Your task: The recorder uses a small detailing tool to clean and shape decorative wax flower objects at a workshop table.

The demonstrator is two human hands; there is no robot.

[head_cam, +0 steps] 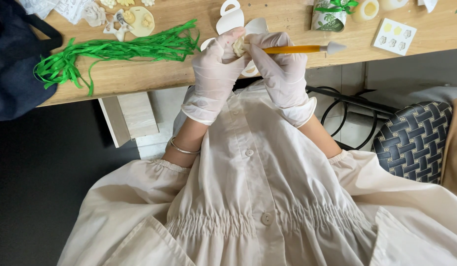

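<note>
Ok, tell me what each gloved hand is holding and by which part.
The left hand pinches a small cream piece at its fingertips. The right hand grips the yellow tool near its working end, grey tip pointing away.

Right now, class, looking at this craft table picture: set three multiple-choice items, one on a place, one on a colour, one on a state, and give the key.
1. Where does the green ribbon bundle lie?
A. on the wooden table
B. on the woven chair
C. on the lap

2. What colour is the tool's handle?
A. blue
B. orange-yellow
C. black

3. How are the left hand and right hand?
A. bare
B. resting flat
C. gloved, pinching a small pale piece

Key: 1 A, ribbon spreads across the tabletop; 2 B, shaft is orange-yellow; 3 C, white gloves cover both.
</note>
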